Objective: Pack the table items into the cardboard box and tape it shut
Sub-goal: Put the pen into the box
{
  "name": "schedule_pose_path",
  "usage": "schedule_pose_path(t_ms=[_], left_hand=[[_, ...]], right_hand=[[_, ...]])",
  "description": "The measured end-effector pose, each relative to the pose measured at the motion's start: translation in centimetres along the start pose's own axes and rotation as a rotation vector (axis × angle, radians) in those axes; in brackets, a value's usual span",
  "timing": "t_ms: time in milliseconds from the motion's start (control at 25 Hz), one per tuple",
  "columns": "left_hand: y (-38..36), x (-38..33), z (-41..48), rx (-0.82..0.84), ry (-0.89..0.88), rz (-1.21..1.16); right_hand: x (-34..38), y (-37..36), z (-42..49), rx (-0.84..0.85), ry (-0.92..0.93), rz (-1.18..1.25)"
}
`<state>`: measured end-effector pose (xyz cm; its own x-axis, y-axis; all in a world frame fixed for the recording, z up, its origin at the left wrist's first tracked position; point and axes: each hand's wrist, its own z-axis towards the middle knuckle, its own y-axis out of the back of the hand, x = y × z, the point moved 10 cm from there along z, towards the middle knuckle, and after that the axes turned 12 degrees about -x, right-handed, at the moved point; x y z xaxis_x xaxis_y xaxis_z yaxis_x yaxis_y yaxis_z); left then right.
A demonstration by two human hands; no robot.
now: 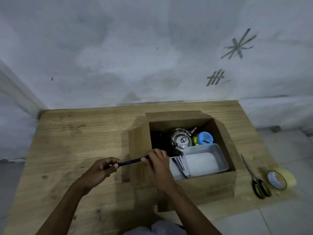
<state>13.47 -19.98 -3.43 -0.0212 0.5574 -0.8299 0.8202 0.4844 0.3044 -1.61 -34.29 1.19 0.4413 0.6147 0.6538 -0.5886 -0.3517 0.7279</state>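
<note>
Cardboard box (203, 187) sits open on the wooden table (76, 133), its four flaps folded outward, and we take it as our landmark for everything else. Inside it, toward the far wall, we see a shiny metal kettle (182, 140) with a blue-lidded jar (205, 137) just beside it on the right. A small yellow-green thing shows between the two, but we cannot tell what it is. Against the box's near wall lies a clear plastic tub (199, 147), and some white and purple papers (182, 164) stand wedged along the tub's left side. Over the box's near-left corner we hold a dark pen (132, 161) level between both hands. Our left hand (100, 170), out beyond the left flap, has its fingers curled round one end. Our right hand (157, 165), above the box's left rim, pinches the other end in curled fingers. The pen touches neither the box nor the table. To the right of the box, on the table, lie green-handled scissors (254, 177), blades pointing away from us. A roll of clear tape (279, 179) rests just beyond them, farther from the box.
</note>
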Motion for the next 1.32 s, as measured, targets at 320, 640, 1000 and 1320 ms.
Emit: schedule_pose_path(t_ms=[320, 640, 1000, 1320], left_hand=[[-4.6, -1.7, -1.1, 0.029, 0.05, -0.129], [-11.4, -3.3, -2.0, 0.031, 0.033, 0.077], [-12.9, -2.4, -1.9, 0.004, 0.009, 0.166], [-13.0, -2.3, -2.0, -0.005, 0.025, 0.157]], right_hand=[[-6.7, 6.8, -1.3, -0.284, -0.622, 0.75], [-11.1, 11.6, -2.8, -0.042, -0.558, 0.158], [-10.6, 8.7, -2.2, 0.264, -0.412, -0.215], [-9.8, 7.5, -1.0, 0.351, -0.305, -0.517]])
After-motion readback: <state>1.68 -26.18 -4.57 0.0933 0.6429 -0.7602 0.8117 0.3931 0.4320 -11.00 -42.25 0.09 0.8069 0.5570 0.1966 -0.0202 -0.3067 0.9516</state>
